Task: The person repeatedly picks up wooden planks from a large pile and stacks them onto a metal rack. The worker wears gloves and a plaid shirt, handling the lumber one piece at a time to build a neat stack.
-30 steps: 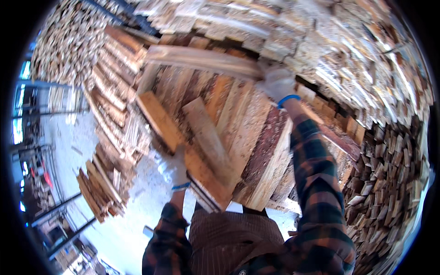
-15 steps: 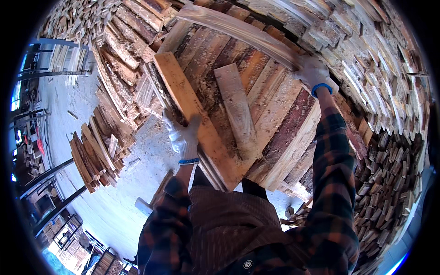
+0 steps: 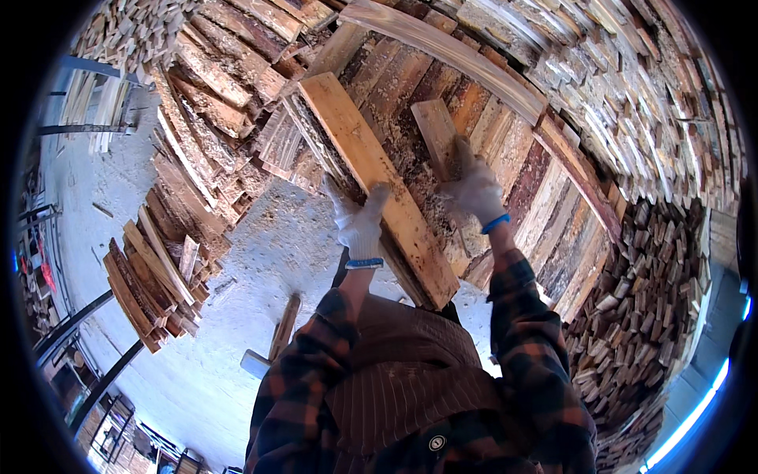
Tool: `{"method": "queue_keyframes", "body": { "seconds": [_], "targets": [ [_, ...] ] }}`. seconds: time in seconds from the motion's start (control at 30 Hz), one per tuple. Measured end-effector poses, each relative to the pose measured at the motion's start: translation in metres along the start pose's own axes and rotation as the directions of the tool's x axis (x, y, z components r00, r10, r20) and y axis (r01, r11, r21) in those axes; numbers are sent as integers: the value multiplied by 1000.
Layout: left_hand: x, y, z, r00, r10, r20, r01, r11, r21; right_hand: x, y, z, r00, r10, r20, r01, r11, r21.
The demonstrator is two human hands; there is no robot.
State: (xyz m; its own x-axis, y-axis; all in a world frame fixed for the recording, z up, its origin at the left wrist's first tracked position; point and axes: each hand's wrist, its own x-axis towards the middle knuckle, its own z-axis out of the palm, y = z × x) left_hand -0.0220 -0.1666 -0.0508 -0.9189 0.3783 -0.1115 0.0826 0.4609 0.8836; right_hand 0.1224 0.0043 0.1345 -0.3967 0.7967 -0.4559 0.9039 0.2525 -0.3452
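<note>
My left hand (image 3: 359,225), in a white knit glove with a blue cuff, is closed on the left edge of an orange-brown plank (image 3: 375,178). Its thumb rests on the plank's top face; thinner boards lie along the underside. To the right, my gloved right hand (image 3: 475,189) is closed over the middle of a shorter board (image 3: 433,130), hiding part of it. Both pieces lie slantwise on a layer of sawdust-covered boards (image 3: 560,209). Along the far side of this layer lies a long plank (image 3: 446,51), touched by neither hand.
Stacked boards (image 3: 616,103) rise at the far right, with a pile of cut wood (image 3: 624,308) nearer. Rough slabs (image 3: 209,110) lie at the far left, and a smaller bundle (image 3: 154,276) sits on the grey floor (image 3: 213,379). Dark metal bars (image 3: 106,379) stand at the left.
My right hand has let go of the long plank and come left and nearer, onto the shorter board. My left hand keeps hold of the orange-brown plank. The whole view has shifted.
</note>
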Motion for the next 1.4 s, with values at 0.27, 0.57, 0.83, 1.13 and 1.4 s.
{"method": "queue_keyframes", "body": {
  "seconds": [0.27, 0.57, 0.83, 1.13, 1.4],
  "targets": [
    [16, 101, -39, 868, -254, 426, 494, 527, -692, -28, -72, 38, 977, -106, 185, 67, 976, 207],
    [17, 118, -48, 805, -283, 522, 569, 620, -541, -14, -44, 47, 958, -280, 59, 226, 867, 445],
    [2, 66, -159, 887, -262, 380, 460, 441, -770, -35, -94, 8, 922, -382, 65, 388, 910, -145],
    [26, 23, -204, 834, -366, 412, 535, 356, -766, -32, -99, 41, 832, -551, -68, 482, 778, -404],
    [85, 77, -166, 786, -200, 585, 585, 546, -600, -32, -78, 18, 970, -244, -13, 243, 969, -50]
  ]
}}
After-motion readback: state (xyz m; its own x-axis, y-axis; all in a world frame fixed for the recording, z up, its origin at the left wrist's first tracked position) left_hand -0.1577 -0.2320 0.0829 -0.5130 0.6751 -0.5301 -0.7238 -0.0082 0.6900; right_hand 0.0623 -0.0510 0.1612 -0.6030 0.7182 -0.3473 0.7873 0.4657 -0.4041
